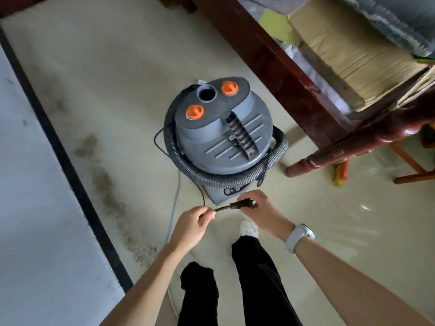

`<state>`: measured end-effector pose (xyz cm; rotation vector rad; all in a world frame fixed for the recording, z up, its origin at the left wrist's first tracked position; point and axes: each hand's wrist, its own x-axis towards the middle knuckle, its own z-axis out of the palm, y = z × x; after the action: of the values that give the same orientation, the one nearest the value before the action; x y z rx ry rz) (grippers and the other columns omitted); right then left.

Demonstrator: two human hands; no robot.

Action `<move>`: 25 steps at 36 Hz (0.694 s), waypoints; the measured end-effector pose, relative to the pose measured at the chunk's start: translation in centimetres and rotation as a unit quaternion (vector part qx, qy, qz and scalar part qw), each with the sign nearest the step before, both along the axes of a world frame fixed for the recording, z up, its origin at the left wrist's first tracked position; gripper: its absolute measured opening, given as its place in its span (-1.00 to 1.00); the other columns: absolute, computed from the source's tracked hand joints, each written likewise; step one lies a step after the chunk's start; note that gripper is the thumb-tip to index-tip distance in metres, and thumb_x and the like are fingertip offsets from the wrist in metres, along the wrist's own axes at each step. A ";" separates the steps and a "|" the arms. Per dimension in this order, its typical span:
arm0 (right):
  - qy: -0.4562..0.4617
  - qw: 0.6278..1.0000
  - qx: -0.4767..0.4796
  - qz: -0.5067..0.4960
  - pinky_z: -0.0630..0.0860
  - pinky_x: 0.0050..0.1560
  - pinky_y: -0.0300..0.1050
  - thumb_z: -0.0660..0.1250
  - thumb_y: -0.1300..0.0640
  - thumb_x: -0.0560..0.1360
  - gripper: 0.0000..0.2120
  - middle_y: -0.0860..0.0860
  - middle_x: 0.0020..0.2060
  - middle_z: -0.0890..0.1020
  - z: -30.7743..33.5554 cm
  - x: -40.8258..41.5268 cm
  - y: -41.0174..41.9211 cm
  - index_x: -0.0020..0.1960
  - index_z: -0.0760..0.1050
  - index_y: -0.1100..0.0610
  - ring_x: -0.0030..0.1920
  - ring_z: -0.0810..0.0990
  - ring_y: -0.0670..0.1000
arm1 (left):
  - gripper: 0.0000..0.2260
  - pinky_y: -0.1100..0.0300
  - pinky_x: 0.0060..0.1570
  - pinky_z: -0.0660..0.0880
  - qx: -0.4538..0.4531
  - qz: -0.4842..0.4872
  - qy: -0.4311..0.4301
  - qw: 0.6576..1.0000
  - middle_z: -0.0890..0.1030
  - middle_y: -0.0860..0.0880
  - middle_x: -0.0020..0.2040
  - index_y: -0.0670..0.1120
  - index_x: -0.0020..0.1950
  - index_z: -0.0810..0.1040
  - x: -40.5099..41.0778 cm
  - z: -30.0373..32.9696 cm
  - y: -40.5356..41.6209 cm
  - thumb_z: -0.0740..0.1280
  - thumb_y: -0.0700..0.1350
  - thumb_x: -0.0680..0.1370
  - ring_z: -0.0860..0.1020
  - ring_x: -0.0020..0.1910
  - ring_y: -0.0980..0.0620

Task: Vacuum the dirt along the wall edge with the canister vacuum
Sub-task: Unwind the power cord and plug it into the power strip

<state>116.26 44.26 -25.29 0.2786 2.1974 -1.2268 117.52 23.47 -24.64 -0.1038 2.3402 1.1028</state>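
Hands (193, 222) (256, 205) hold the plug (242, 204) before the canister vacuum (219, 128).

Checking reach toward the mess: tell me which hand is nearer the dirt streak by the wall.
Left. The left hand pinches the power cord on the side toward the dirt streak; the right hand grips the plug farther out, away from the wall.

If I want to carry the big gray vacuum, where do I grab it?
Grab the dark ribbed handle running across the lid of the vacuum. Reach straight down from above: it sits on top, while the hose coils round the body, so the sides probably grip badly.
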 end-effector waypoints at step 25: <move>-0.136 0.802 -0.505 -0.290 0.57 -0.03 -0.08 0.26 0.02 0.61 -0.77 0.04 -0.15 0.72 13.7 -26.3 -34.3 0.05 0.51 0.19 -0.12 0.71 0.01 | -0.84 0.38 -0.38 0.28 -0.001 0.160 0.253 0.954 0.50 0.02 -0.39 -0.21 -0.06 0.63 -20.0 12.8 -27.4 0.31 -0.16 0.60 0.41 -0.42 0.18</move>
<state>89.93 9.98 -11.60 0.6329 0.9671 -2.3180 97.47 -3.91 -11.82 -0.2329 2.8518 1.4165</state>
